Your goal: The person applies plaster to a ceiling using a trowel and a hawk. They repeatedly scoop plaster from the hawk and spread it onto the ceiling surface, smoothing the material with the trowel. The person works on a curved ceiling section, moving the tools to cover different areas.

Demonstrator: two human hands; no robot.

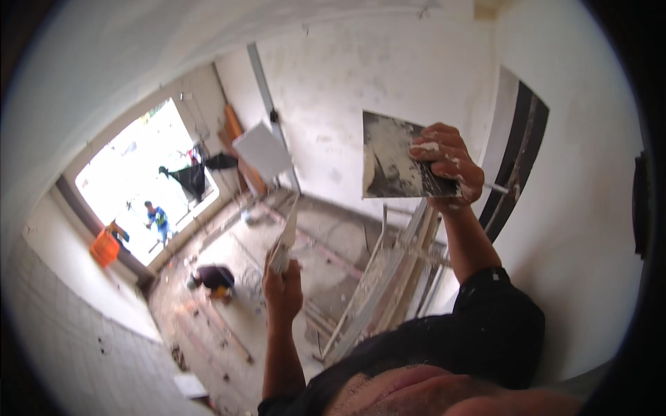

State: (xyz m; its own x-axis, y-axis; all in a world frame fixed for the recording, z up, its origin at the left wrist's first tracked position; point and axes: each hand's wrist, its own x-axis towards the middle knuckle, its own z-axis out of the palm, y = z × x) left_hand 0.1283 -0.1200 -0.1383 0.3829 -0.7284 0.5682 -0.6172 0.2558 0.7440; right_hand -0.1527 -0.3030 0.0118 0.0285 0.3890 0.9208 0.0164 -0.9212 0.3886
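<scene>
My right hand (pixel 447 166) is raised near the white wall and grips a flat square plaster board (pixel 392 156), dark and smeared with grey-white plaster. The fingers are spattered with plaster. My left hand (pixel 283 284) is lower, at the middle of the view, closed around the handle of a narrow putty knife (pixel 287 232) whose pale blade points up. The two tools are apart. Both forearms rise from a dark sleeved shirt at the bottom edge.
Below lies a dusty room floor (pixel 236 291) with metal scaffold bars (pixel 388 277) and loose boards. A person (pixel 214 279) crouches on the floor. A bright window opening (pixel 142 187) shows another person outside. A white panel (pixel 263 149) leans by the far wall.
</scene>
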